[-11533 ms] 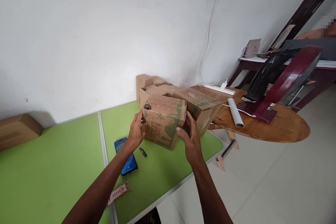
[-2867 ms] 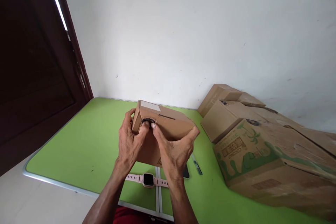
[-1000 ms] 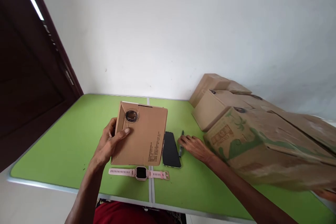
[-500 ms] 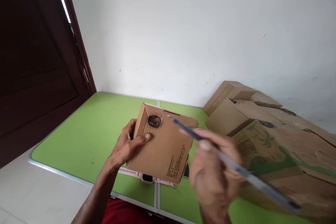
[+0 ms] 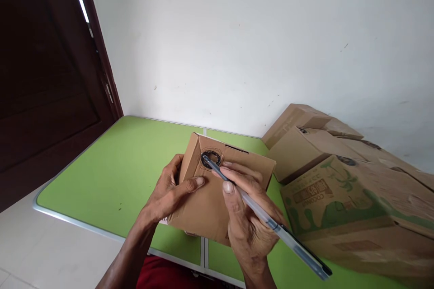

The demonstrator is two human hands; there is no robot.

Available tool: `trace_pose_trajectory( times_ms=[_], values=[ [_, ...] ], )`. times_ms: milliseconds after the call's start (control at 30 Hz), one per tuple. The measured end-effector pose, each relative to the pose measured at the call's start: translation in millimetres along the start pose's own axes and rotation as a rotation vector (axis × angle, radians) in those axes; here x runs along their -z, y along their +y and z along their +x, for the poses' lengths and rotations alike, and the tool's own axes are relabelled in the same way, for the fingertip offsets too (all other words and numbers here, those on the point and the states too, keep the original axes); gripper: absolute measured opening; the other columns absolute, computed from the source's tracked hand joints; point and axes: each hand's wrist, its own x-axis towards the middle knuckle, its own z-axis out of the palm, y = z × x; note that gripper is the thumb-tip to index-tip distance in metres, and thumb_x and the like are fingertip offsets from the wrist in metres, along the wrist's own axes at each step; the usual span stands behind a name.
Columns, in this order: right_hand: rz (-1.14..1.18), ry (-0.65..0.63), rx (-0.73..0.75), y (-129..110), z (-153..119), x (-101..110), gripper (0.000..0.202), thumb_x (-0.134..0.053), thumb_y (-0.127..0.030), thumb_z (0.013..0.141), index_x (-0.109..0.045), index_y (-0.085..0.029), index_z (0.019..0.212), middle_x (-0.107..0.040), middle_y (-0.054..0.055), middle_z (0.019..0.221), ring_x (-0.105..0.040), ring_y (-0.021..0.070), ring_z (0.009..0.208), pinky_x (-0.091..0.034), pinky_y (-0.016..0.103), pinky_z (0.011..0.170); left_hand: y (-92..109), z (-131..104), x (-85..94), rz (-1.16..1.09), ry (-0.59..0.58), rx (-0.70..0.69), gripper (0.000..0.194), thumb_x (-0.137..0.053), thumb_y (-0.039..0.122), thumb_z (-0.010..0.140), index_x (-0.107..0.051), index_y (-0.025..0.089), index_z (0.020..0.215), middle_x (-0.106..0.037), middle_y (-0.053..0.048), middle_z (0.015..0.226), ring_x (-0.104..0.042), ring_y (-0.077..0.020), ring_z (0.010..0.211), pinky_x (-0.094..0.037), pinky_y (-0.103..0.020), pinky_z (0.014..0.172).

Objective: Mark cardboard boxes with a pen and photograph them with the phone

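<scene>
My left hand (image 5: 174, 189) grips a small brown cardboard box (image 5: 200, 207) by its left side, thumb on the top face. Near the box's upper left corner is a round hole (image 5: 213, 159) ringed with black ink scribbles. In my right hand (image 5: 252, 203) is a pen (image 5: 257, 210) with a clear barrel and a black cap on its back end. Its tip touches the left rim of the hole, or lies just above it. My right fingers rest over the box's face and hide its right part.
The green folding table (image 5: 101, 176) lies under the box. Several large cardboard cartons (image 5: 315, 194) are stacked at the right against a white wall (image 5: 217, 45). A dark door (image 5: 44, 63) stands at the left. A bit of pink strap (image 5: 163, 221) shows beneath the box.
My right hand has moved left and brought the pen tip down to the hole. The box has shifted slightly right, covering most of the pink strap.
</scene>
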Motion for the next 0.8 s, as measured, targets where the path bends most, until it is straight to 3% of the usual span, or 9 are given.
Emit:
trace_pose_trajectory(
  times_ms=[467, 800],
  values=[
    [-0.060, -0.037, 0.066, -2.5, 3.7, 8.1, 0.026, -0.067, -0.009, 0.098, -0.080, -0.026, 0.113, -0.083, 0.003, 0.103, -0.075, 0.0229, 0.102, -0.063, 0.041, 0.089, 0.5, -0.7, 1.0, 0.041, 0.029, -0.032, 0.050, -0.087, 0.047, 0.084, -0.069, 0.023, 0.124, -0.076, -0.008, 0.124, -0.072, -0.0294, 0.108, -0.060, -0.035, 0.085],
    [-0.004, 0.124, -0.097, 11.0, -8.6, 16.1, 0.013, -0.069, -0.019, 0.101, -0.081, -0.023, 0.106, -0.078, 0.005, 0.100, -0.076, 0.0219, 0.094, -0.061, 0.035, 0.079, -1.0, -0.9, -0.4, -0.011, 0.029, 0.005, 0.058, -0.089, 0.054, 0.084, -0.067, 0.023, 0.128, -0.075, -0.010, 0.131, -0.074, -0.0326, 0.112, -0.062, -0.038, 0.084]
  ],
)
